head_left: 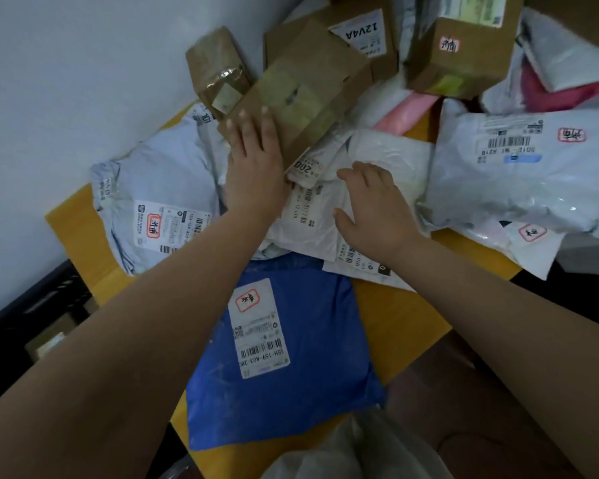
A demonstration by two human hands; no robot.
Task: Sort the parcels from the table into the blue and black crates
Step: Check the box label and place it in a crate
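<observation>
A heap of parcels covers the yellow table (398, 326). My left hand (253, 167) lies flat with straight fingers on a brown cardboard box (301, 102) near the middle of the heap. My right hand (374, 205) hovers with spread fingers over a white plastic mailer (388, 150); contact cannot be told. A blue mailer (284, 357) with a white label lies nearest me. A pale grey mailer (159, 191) lies at the left. A black crate (32, 302) sits low at the left, beside the table.
More cardboard boxes (464, 50) are stacked at the back, one labelled 12V4A (362, 31). A large grey-white mailer (523, 174) lies at the right, pink mailers (405, 112) behind it. A white wall (66, 81) borders the left. A clear bag (353, 454) is at the bottom edge.
</observation>
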